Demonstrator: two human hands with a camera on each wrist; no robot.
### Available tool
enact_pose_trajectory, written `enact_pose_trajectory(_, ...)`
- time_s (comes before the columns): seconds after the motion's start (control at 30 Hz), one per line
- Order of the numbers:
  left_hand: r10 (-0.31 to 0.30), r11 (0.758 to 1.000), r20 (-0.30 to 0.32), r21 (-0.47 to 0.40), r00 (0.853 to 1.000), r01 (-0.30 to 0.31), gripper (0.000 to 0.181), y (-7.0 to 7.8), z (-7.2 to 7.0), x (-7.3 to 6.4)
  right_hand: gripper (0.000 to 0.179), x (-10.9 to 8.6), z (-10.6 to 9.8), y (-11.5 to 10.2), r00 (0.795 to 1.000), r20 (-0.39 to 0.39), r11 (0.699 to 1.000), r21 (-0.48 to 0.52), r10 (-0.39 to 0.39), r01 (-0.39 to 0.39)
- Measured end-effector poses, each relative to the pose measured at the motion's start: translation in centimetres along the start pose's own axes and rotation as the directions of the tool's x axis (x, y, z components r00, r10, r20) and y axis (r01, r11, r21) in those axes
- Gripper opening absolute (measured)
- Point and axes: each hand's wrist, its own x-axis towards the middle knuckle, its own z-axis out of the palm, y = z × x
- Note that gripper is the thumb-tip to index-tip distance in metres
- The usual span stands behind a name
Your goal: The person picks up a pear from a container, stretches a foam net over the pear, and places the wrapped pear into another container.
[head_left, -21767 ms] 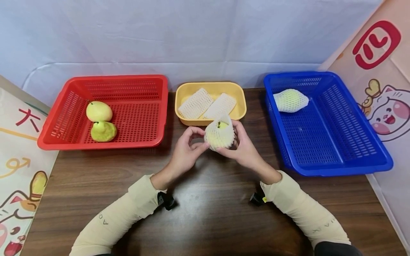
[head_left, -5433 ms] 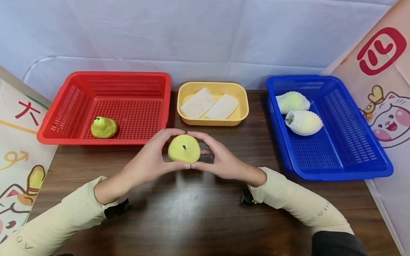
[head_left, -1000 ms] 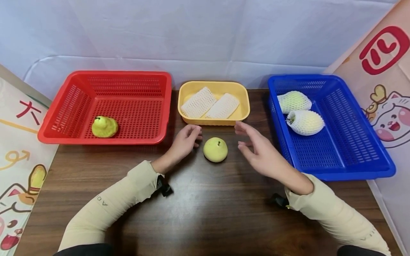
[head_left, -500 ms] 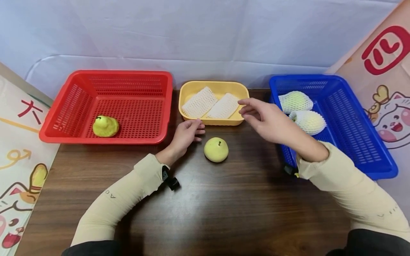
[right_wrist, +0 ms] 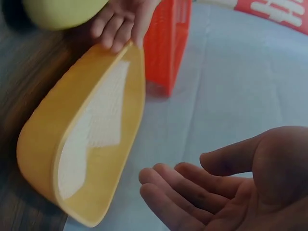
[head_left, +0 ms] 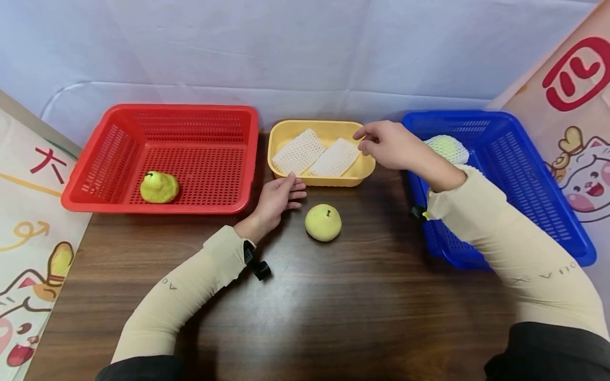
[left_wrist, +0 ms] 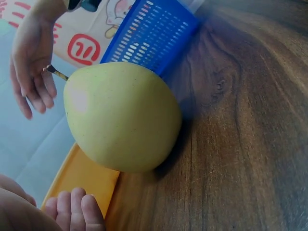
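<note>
A round yellow-green pear [head_left: 323, 223] stands on the table between my hands, stem up, touched by neither. It fills the middle of the left wrist view. Behind it, a yellow tub [head_left: 333, 181] holds two flat white foam net sleeves, the left one [head_left: 298, 152] and the right one [head_left: 335, 157]. My left hand [head_left: 276, 201] is by the tub's front left corner, fingers extended and holding nothing; whether it touches the rim I cannot tell. Over the tub's right end hovers my right hand [head_left: 393, 144], its fingers loosely bent around nothing, as the right wrist view [right_wrist: 216, 192] confirms.
A red basket [head_left: 159, 208] on the left holds one lumpy green pear [head_left: 159, 187]. At the right, a blue basket [head_left: 562, 180] holds a net-wrapped pear [head_left: 448, 148], partly behind my right forearm. A pale cloth backdrop [head_left: 305, 58] rises behind the containers.
The pear earlier held in both hands now stands on the table. Another, wrapped, went into the blue basket. Within the last second my right hand moved forward over the tub; my left shifted slightly forward.
</note>
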Motion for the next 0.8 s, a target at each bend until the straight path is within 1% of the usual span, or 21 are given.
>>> enact_pose_trajectory(0.17, -0.016, 1.0, -0.03, -0.002, 0.999, 0.015, 0.042, 0.0, 0.1, 0.2, 0.041, 2.4, -0.2, 0.6, 0.995, 0.086, 0.997, -0.065, 0.05, -0.044)
enact_pose_trajectory(0.3, -0.025, 1.0, -0.05, -0.002, 0.998, 0.025, 0.04, 0.2, 0.3, 0.2, 0.045, 4.0, 0.0, 1.0, 0.987, 0.141, 0.99, -0.133, 0.074, -0.055)
enact_pose_trajectory(0.43, -0.036, 0.999, -0.061, 0.003, 0.998, 0.037, 0.039, 0.4, 0.4, 0.3, 0.047, 5.5, 0.1, 1.2, 0.975, 0.198, 0.978, -0.2, 0.104, -0.063)
enact_pose_trajectory(0.53, -0.047, 0.999, -0.066, 0.008, 0.997, 0.048, 0.039, 0.6, 0.5, 0.2, 0.049, 6.7, 0.2, 1.5, 0.959, 0.253, 0.974, -0.218, 0.124, -0.068)
enact_pose_trajectory(0.6, -0.052, 0.999, -0.067, 0.009, 0.996, 0.053, 0.039, 0.7, 0.5, 0.1, 0.049, 7.5, 0.2, 1.6, 0.954, 0.271, 0.974, -0.218, 0.125, -0.066)
enact_pose_trajectory(0.67, -0.056, 0.998, -0.071, 0.01, 0.996, 0.057, 0.038, 0.8, 0.5, 0.1, 0.039, 8.3, 0.4, 1.7, 0.953, 0.276, 0.973, -0.221, 0.125, -0.064)
enact_pose_trajectory(0.73, -0.058, 0.998, -0.073, 0.012, 0.996, 0.059, 0.038, 0.8, 0.5, 0.1, 0.029, 9.1, 0.6, 1.8, 0.956, 0.267, 0.969, -0.24, 0.124, -0.059)
enact_pose_trajectory(0.8, -0.059, 0.998, -0.075, 0.014, 0.995, 0.06, 0.037, 0.8, 0.5, 0.1, 0.027, 9.7, 0.9, 1.9, 0.955, 0.266, 0.959, -0.278, 0.133, -0.056)
